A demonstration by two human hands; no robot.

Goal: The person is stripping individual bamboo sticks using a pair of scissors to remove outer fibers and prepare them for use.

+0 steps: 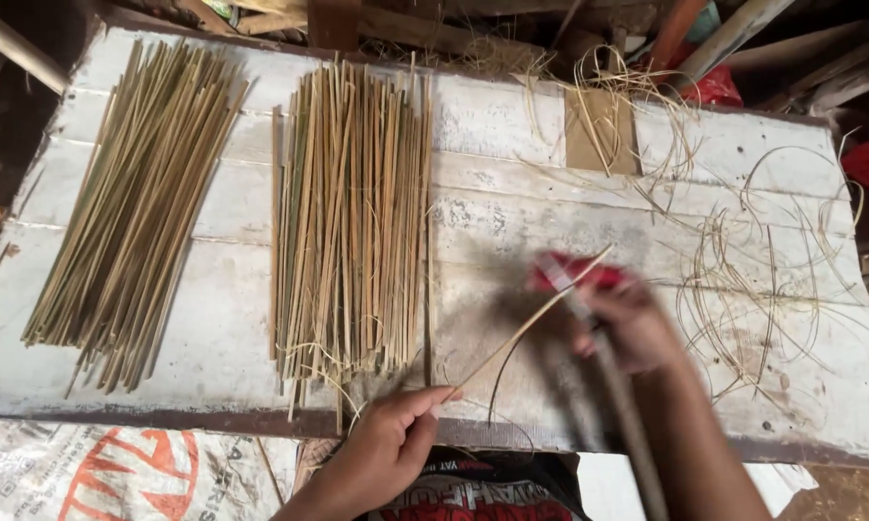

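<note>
Whitewashed planks form the worn workbench (511,222), its near edge meeting printed sacking. Just right of the middle stack of bamboo splints (352,222), a single thin bamboo strip (531,323) slants up from the left hand (386,453), which pinches its lower end between thumb and fingers. The right hand (632,328), further right of that stack, is closed around a red-handled tool (579,275) at the strip's upper part. The strip looks light, springy and easily split, so a hold near one end with light pressure seems apt; its edges may be sharp. Motion blur smears the right hand and tool, so the blade cannot be made out. Left of the middle stack lies a second bundle (130,212); far right of it, curled shavings (753,280) are scattered.
</note>
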